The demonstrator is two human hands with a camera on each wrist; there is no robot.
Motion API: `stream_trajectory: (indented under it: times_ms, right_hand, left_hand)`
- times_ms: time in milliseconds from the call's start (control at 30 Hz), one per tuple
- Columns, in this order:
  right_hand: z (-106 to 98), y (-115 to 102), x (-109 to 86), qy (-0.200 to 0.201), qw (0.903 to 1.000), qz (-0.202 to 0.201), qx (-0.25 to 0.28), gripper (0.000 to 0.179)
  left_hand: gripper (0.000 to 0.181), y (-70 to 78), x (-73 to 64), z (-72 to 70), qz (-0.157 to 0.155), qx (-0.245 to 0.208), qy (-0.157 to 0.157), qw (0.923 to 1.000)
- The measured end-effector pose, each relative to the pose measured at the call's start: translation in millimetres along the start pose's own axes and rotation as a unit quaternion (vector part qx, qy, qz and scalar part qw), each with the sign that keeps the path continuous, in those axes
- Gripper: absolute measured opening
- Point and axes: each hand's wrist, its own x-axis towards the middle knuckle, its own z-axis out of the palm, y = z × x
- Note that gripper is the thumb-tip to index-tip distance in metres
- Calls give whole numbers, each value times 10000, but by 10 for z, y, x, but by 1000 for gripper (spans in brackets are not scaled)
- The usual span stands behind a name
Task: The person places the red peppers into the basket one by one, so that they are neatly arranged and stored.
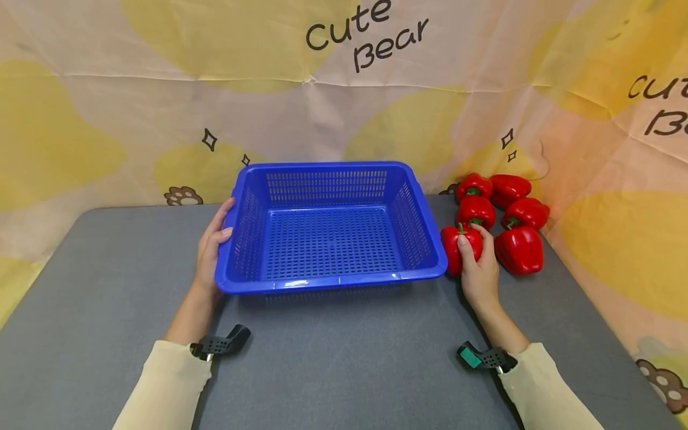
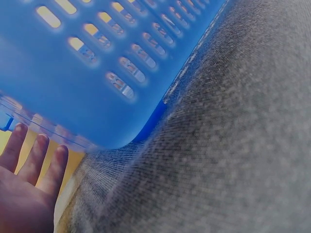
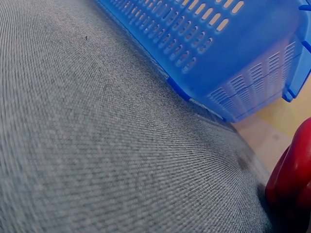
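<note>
A blue perforated plastic basket (image 1: 329,285) stands on the grey table with nothing inside. My left hand (image 1: 208,254) is at the basket's left side, thumb at the rim. Its straight fingers (image 2: 51,167) lie against the outside just under the rim in the left wrist view. Beside the basket's right end, my right hand (image 1: 481,272) grips a red bell pepper (image 1: 452,252), thumb across its near side and fingers on the right. That pepper shows partly at the right edge of the right wrist view, where the hand is hidden.
More red bell peppers (image 1: 519,251) sit grouped at the table's back right, around and behind the right hand. A printed cloth (image 1: 301,119) hangs behind the grey table (image 1: 333,358) and along its right side.
</note>
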Motion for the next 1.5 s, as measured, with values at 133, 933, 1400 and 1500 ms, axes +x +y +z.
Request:
stream_trajectory:
  times_ms: [133,933,1400,1500]
  right_hand:
    - [5,12,6,5,10000,-16,8,56]
    - [1,10,1,-17,9999,-92,120,55]
    - [0,20,2,-43,9998,-71,180,55]
    - [-1,19,-1,-45,9998,-80,185,55]
  left_hand:
    - [54,0,3,-1,11,1,12,10000]
    - [56,-1,13,8,-13,95,51,9999]
    - [56,-31,13,-13,-32,173,68,9998]
    - [56,-35,12,-15,-16,165,65,9998]
